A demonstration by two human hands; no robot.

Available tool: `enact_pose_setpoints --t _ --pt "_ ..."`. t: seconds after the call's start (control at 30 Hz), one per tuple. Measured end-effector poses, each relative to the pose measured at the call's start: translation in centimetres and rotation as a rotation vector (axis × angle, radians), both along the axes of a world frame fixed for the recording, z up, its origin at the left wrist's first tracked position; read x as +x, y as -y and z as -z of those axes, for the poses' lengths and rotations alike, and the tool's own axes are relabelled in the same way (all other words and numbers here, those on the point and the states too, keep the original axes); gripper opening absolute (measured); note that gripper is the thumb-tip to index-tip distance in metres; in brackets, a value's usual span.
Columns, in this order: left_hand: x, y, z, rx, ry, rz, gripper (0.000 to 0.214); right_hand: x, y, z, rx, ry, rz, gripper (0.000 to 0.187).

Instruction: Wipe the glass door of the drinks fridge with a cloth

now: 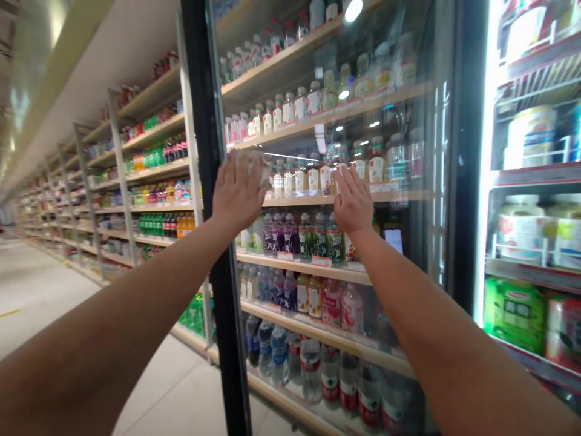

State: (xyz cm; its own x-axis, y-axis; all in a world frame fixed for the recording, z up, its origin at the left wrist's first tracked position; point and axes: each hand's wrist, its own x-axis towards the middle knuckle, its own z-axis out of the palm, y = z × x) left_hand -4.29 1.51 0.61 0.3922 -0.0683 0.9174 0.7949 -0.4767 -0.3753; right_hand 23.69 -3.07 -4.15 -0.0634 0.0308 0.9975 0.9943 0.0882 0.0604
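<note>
My left hand [238, 195] presses a crumpled white cloth [255, 165] against the glass door [408, 151] of a cooler, close to the door's black frame [209, 181]. The cloth shows above and beside my fingertips. My right hand [352, 203] lies flat on the same pane further right, fingers stretched upward, holding nothing. Both arms reach forward at about chest height.
Through the glass I see wooden shelves [318, 266] packed with drink bottles. The lit cooler interior [531, 181] with tubs and packs is at the right. A long aisle of stocked shelves [136, 181] and pale floor [40, 297] runs off to the left.
</note>
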Motion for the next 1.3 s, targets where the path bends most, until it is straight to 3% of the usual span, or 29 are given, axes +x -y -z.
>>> enact_pose_setpoints --t 0.1,0.3,0.43,0.6,0.77,0.87,1.03,1.17,1.3 --pt "0.2 0.1 0.6 -0.016 -0.209 -0.008 0.057 -0.1 0.1 0.0 0.002 0.002 -0.001 0.059" --pt "0.7 -0.1 -0.3 -0.021 0.089 0.030 0.060 0.3 -0.1 0.1 0.008 -0.004 -0.016 0.059" --pt "2.7 -0.1 0.4 -0.050 -0.052 0.108 0.063 -0.5 0.3 -0.1 0.015 0.034 -0.056 0.060" --pt "4.8 -0.9 0.1 -0.091 0.011 0.284 0.064 -8.1 1.1 -1.3 -0.011 0.352 -0.364 0.062" --pt "4.5 -2.4 -0.3 -0.213 0.156 0.360 0.063 -15.8 -0.6 -3.4 -0.071 0.134 -0.583 0.055" --pt "2.9 -2.4 0.6 -0.170 0.114 0.322 0.063 -16.9 -1.7 -4.2 -0.095 0.000 -0.542 0.053" --pt "0.2 -1.9 2.5 -0.078 0.087 0.222 0.066 -16.6 -1.8 -4.1 -0.152 -0.013 -0.333 0.049" --pt "0.2 -1.5 3.1 -0.024 0.187 0.232 0.056 -16.5 -1.5 -4.0 -0.160 0.000 -0.188 0.046" --pt "1.3 -0.7 3.3 -0.114 0.186 0.126 0.059 -15.3 -1.3 -4.2 -0.125 0.132 -0.093 0.047"
